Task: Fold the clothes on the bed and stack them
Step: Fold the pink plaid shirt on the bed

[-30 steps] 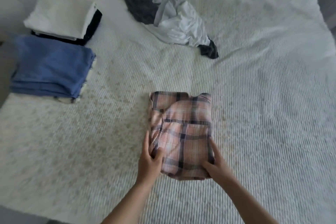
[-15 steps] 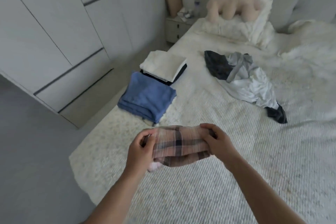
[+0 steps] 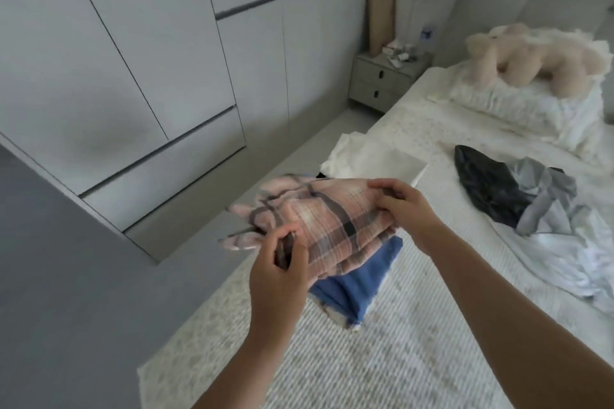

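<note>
A folded pink plaid shirt [image 3: 319, 219] is held over the folded blue garment [image 3: 358, 282] at the bed's left edge. My left hand [image 3: 277, 272] grips its near left corner. My right hand [image 3: 403, 209] grips its right side. Whether the shirt rests on the blue stack or hovers just above it I cannot tell. Behind it lies a folded white stack [image 3: 372, 159] with something black under it. A loose pile of dark, grey and white clothes [image 3: 531, 206] lies unfolded on the right of the bed.
The white textured bed [image 3: 382, 359] ends at its left edge just beside the stacks, with grey floor [image 3: 66, 309] below. Wardrobe doors [image 3: 133, 76] line the left. A nightstand [image 3: 385, 80] stands far back. A plush toy [image 3: 531, 60] sits on pillows.
Both hands lifted the plaid shirt off the bed in front of me and carried it left and away, over the blue stack. My view swung left toward the wardrobe.
</note>
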